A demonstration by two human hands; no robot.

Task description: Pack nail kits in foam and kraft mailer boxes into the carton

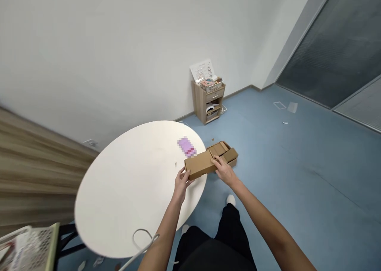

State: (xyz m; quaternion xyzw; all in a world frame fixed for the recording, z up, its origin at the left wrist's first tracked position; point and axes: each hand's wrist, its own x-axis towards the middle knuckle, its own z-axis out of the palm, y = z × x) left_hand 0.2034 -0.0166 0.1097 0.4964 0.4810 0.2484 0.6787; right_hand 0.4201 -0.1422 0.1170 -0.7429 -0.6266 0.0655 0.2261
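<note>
A long, flat brown cardboard box (pixel 199 164) is held over the right edge of the white oval table (pixel 133 175). My left hand (pixel 182 179) grips its near left end, thumb along the side and fingers underneath. At the other end, my right hand (pixel 224 170) closes on the box with fingers over the top edge. Just past the right hand, brown cardboard with raised flaps (pixel 230 155) shows below; I cannot tell whether it is a separate carton. A purple, blurred-out rectangular item (pixel 187 146) lies on the table beyond the box.
A small wooden cabinet (pixel 200 102) with a basket of papers on top stands against the wall. A grey cable (pixel 139 257) loops over the table's front edge. At lower left is a cart or basket (pixel 35 243). Papers (pixel 292 107) lie on the blue floor.
</note>
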